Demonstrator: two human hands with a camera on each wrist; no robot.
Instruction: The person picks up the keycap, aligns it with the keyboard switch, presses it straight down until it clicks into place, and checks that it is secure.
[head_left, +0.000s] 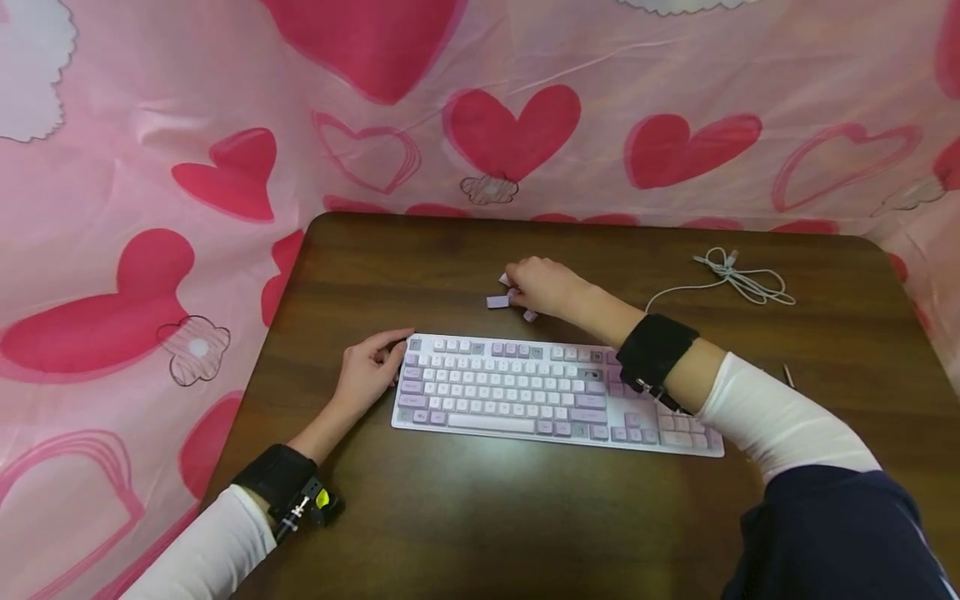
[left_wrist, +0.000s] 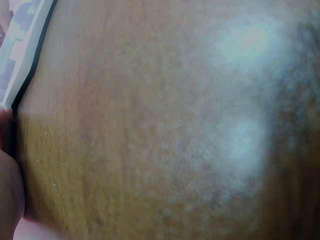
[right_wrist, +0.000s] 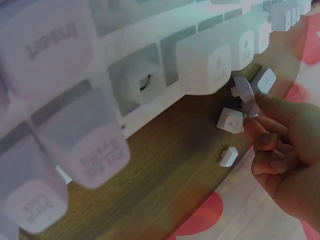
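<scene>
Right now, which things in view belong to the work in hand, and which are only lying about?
In the work:
white and lavender rectangular keyboard
loose pale plastic keycaps

Lying about, seemingly:
coiled white cable
thin rod-like object, too small to identify

loose keycaps (head_left: 497, 302) behind white-lilac keyboard (head_left: 558, 396)

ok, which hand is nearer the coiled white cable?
Right. The right hand is left of the coiled white cable, pinching a lilac keycap; the left hand is farther left, touching the white-and-lilac keyboard.
</scene>
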